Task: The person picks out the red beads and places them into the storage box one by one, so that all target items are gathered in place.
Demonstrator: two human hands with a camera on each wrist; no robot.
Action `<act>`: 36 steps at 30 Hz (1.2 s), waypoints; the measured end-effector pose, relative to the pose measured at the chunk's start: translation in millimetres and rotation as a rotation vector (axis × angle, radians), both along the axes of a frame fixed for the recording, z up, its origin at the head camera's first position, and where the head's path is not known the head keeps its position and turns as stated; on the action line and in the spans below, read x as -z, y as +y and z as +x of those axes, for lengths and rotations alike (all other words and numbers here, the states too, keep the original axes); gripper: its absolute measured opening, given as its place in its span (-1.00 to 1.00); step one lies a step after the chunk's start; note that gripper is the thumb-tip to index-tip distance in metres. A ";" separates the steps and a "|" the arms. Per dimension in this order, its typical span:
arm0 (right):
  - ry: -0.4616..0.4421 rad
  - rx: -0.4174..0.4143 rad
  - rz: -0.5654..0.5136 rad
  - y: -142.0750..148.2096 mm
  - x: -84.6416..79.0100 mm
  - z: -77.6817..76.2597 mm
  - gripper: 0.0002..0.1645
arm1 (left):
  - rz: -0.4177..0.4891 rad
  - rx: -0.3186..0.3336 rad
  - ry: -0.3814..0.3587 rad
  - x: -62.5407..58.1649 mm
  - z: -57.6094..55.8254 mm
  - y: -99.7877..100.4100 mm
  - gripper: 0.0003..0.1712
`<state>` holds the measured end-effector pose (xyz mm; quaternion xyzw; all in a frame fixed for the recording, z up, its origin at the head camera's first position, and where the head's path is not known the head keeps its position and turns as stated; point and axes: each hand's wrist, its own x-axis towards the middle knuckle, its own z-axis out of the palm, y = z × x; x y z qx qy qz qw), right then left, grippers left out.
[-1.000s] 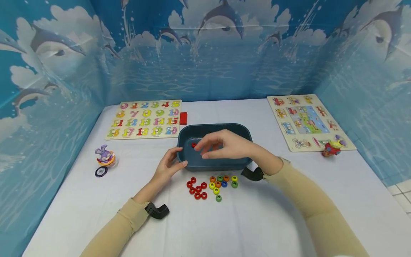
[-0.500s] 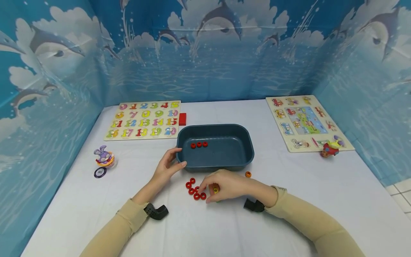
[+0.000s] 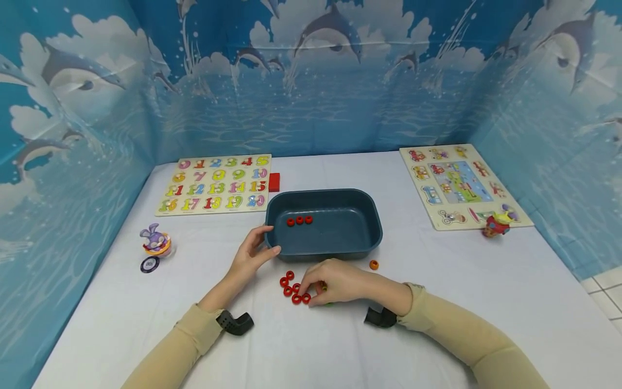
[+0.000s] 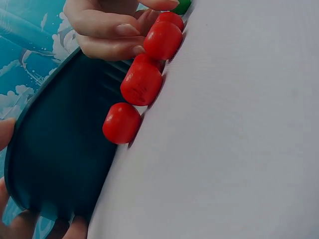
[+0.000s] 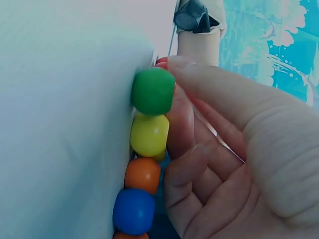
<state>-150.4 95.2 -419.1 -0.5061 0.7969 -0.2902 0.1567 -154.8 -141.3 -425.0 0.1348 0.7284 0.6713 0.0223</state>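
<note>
My left hand [image 3: 250, 254] grips the left end of a dark teal tray [image 3: 357, 251], thumb on the near side. Three red beads [image 3: 299, 220] stand in a row inside the tray. Below the tray my right hand [image 3: 335, 281] reaches into the loose beads, its thumb and index finger pinching a red bead [image 3: 306, 298]. More red beads [image 3: 288, 291] lie left of those fingertips. Under the right hand, in the right wrist view, sit a green bead [image 5: 153, 91], a yellow bead [image 5: 149, 135], an orange bead [image 5: 142, 176] and a blue bead [image 5: 133, 211].
A number puzzle board [image 3: 214, 186] and a red block [image 3: 274, 182] are at the back left. At the back right is a picture puzzle board [image 3: 459, 186] with a small toy figure [image 3: 497, 225]. A rabbit toy [image 3: 156, 241] and a round disc [image 3: 149, 264] stand left.
My right hand has moved from over the tray down to the loose beads. Three red beads now show in the tray. The left hand keeps its grip.
</note>
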 end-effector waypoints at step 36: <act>-0.443 0.256 -0.381 21.4 -66.6 -156.1 -0.69 | -0.003 -0.001 -0.024 0.3 0.5 -0.4 -0.42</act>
